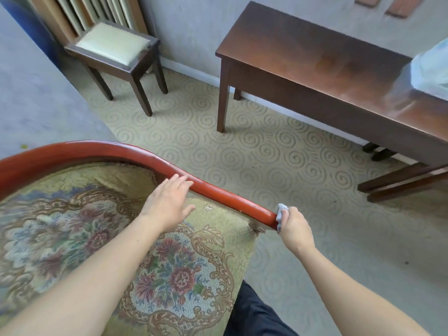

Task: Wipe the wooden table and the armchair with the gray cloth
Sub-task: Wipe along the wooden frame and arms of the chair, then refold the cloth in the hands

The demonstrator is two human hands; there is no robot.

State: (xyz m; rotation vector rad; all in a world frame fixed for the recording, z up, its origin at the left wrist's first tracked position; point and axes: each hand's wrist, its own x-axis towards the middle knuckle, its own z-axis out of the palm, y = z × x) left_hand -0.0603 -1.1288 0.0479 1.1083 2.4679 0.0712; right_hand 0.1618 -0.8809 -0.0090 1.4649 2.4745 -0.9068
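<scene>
The armchair fills the lower left, with a floral tapestry seat [101, 234] and a curved red wooden rail [135, 154] running down to the right. My right hand [294, 226] grips the small gray cloth [281, 213] and holds it against the front end of that rail. My left hand [169, 204] lies flat with fingers straight, its fingertips touching the rail's middle. The dark wooden table [315, 61] stands against the wall at the upper right, apart from both hands.
A small dark stool [114, 44] with a cream cushion stands by the radiator at the upper left. A pale blue bag [431, 66] sits on the table's right end. Patterned beige carpet [242, 151] lies between chair and table. My dark trouser leg [252, 314] shows below.
</scene>
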